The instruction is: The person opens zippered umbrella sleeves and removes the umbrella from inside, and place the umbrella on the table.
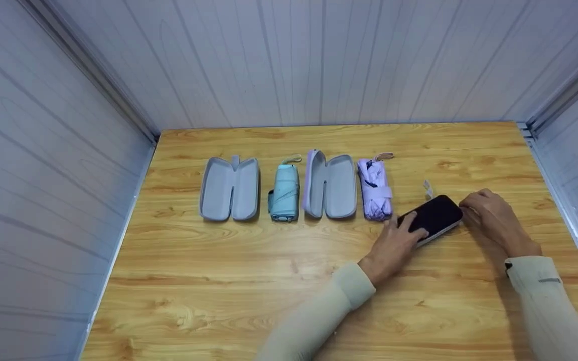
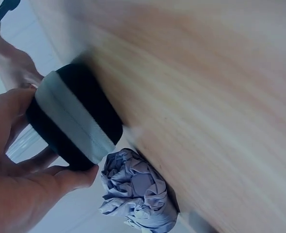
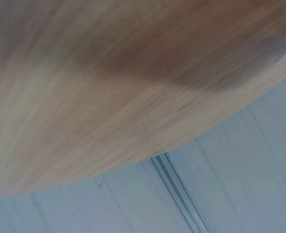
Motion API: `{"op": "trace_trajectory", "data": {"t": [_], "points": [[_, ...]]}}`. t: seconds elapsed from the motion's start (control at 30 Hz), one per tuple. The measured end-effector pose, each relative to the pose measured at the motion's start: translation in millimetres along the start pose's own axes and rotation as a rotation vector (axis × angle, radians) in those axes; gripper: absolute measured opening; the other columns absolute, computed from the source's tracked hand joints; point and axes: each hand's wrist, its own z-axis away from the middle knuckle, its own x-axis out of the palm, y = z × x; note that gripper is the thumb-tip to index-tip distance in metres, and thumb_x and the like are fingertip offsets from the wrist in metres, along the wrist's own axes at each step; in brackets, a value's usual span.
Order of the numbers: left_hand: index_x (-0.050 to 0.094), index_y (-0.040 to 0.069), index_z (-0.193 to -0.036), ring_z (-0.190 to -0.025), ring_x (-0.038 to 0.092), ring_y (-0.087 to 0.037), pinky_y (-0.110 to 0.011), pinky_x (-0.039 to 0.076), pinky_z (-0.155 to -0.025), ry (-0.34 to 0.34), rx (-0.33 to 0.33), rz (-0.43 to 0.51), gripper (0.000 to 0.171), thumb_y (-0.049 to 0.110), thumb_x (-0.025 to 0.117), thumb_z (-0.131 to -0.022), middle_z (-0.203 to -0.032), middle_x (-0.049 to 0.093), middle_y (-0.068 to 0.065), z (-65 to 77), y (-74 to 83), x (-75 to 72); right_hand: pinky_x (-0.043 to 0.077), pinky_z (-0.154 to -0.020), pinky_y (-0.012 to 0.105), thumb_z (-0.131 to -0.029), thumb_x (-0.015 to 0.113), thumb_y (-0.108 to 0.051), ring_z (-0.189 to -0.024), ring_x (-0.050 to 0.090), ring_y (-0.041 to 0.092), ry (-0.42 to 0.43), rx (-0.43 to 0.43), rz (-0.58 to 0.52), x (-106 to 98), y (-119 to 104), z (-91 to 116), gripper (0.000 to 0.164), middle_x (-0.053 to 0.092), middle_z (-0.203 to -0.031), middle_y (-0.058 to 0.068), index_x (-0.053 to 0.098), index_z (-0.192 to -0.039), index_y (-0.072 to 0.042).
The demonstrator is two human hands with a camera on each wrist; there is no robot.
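A black zip case [image 1: 437,213] lies slanted on the table at the right, its lid closed. Its grey zipper band [image 2: 72,116] shows end-on in the left wrist view. My left hand [image 1: 394,243] holds the case by its near left end, fingers over the top. At the opposite end, my right hand [image 1: 494,218] has bent fingers with the tips right at the case's corner; I cannot tell what they pinch. Just left of the case is a folded lilac umbrella [image 1: 377,193]. The right wrist view catches only an edge of the right hand.
Further left, an open case [image 1: 340,188] with a grey inside and lilac outside lies beside a folded light-blue umbrella [image 1: 285,193]. Another open grey case [image 1: 217,190] is at the far left. Pale panel walls [image 1: 289,60] border the wooden table [image 1: 219,291].
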Motion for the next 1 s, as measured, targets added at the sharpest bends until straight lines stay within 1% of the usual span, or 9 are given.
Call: {"op": "trace_trajectory", "data": {"t": [0.13, 0.3, 0.47, 0.67, 0.77, 0.83, 0.93, 0.97, 1.0], "points": [[0.066, 0.034, -0.141, -0.131, 0.062, -0.041, -0.041, 0.055, -0.105, 0.005, -0.023, -0.033, 0.034, 0.025, 0.06, -0.109, -0.158, 0.051, -0.009, -0.5, 1.3, 1.2, 0.05, -0.077, 0.046, -0.079, 0.082, 0.011, -0.09, 0.065, 0.035, -0.015, 0.017, -0.01, -3.6, -2.9, 4.7, 0.022, 0.073, -0.091, 0.013, 0.074, -0.096, -0.002], [0.067, 0.035, -0.138, -0.126, 0.064, -0.039, -0.04, 0.057, -0.1, 0.051, -0.055, -0.108, 0.032, 0.027, 0.063, -0.107, -0.156, 0.053, -0.009, 0.4, 5.3, 4.0, 0.051, -0.079, 0.047, -0.082, 0.082, 0.008, -0.091, 0.065, 0.035, -0.022, 0.026, -0.004, -5.7, -7.0, 8.3, 0.018, 0.074, -0.092, 0.014, 0.076, -0.095, -0.002], [0.068, 0.033, -0.132, -0.125, 0.065, -0.043, -0.041, 0.059, -0.096, 0.094, -0.062, -0.141, 0.03, 0.02, 0.063, -0.106, -0.153, 0.055, -0.01, 0.8, 11.5, 6.2, 0.053, -0.076, 0.051, -0.08, 0.084, 0.007, -0.087, 0.066, 0.038, 0.014, 0.001, 0.027, -4.5, -10.7, 11.2, 0.015, 0.074, -0.088, 0.016, 0.076, -0.091, 0.0], [0.066, 0.033, -0.132, -0.125, 0.064, -0.041, -0.04, 0.056, -0.096, 0.088, -0.095, -0.177, 0.031, 0.016, 0.059, -0.106, -0.154, 0.054, -0.009, -0.9, 16.8, 8.3, 0.053, -0.073, 0.057, -0.08, 0.081, 0.008, -0.084, 0.066, 0.042, 0.078, -0.039, 0.07, -1.7, -16.0, 12.9, 0.011, 0.073, -0.084, 0.018, 0.075, -0.087, 0.001], [0.066, 0.034, -0.13, -0.126, 0.063, -0.04, -0.039, 0.054, -0.095, 0.086, -0.109, -0.209, 0.03, 0.017, 0.058, -0.106, -0.154, 0.054, -0.008, -1.1, 19.4, 9.3, 0.052, -0.074, 0.058, -0.08, 0.081, 0.008, -0.084, 0.065, 0.042, 0.085, -0.023, 0.074, -0.6, -19.7, 14.3, 0.011, 0.073, -0.085, 0.018, 0.074, -0.086, 0.001], [0.065, 0.034, -0.128, -0.125, 0.064, -0.039, -0.04, 0.054, -0.095, 0.093, -0.117, -0.236, 0.027, 0.019, 0.058, -0.106, -0.154, 0.054, -0.008, -0.9, 21.1, 10.2, 0.052, -0.074, 0.057, -0.08, 0.082, 0.007, -0.085, 0.065, 0.042, 0.074, -0.009, 0.085, 0.1, -22.1, 15.0, 0.011, 0.073, -0.085, 0.018, 0.074, -0.086, 0.001], [0.066, 0.034, -0.126, -0.123, 0.066, -0.038, -0.04, 0.055, -0.095, 0.108, -0.132, -0.256, 0.025, 0.021, 0.06, -0.106, -0.153, 0.055, -0.008, -1.2, 23.2, 10.9, 0.053, -0.074, 0.057, -0.082, 0.08, 0.003, -0.086, 0.065, 0.041, 0.059, 0.001, 0.105, 1.2, -25.1, 15.1, 0.007, 0.073, -0.086, 0.017, 0.075, -0.086, 0.001], [0.066, 0.034, -0.126, -0.122, 0.066, -0.037, -0.04, 0.055, -0.095, 0.113, -0.137, -0.257, 0.025, 0.021, 0.061, -0.105, -0.153, 0.055, -0.008, -1.3, 24.0, 11.3, 0.053, -0.074, 0.057, -0.087, 0.078, 0.0, -0.086, 0.065, 0.041, 0.055, 0.001, 0.11, 1.6, -26.0, 15.0, 0.004, 0.073, -0.086, 0.017, 0.075, -0.087, 0.002], [0.066, 0.034, -0.125, -0.122, 0.066, -0.038, -0.04, 0.056, -0.096, 0.117, -0.142, -0.255, 0.024, 0.021, 0.062, -0.105, -0.152, 0.055, -0.008, -1.6, 24.7, 11.5, 0.053, -0.074, 0.058, -0.091, 0.075, -0.004, -0.086, 0.065, 0.041, 0.055, 0.0, 0.114, 2.2, -26.7, 14.9, 0.008, 0.073, -0.085, 0.017, 0.075, -0.086, 0.002]]}}
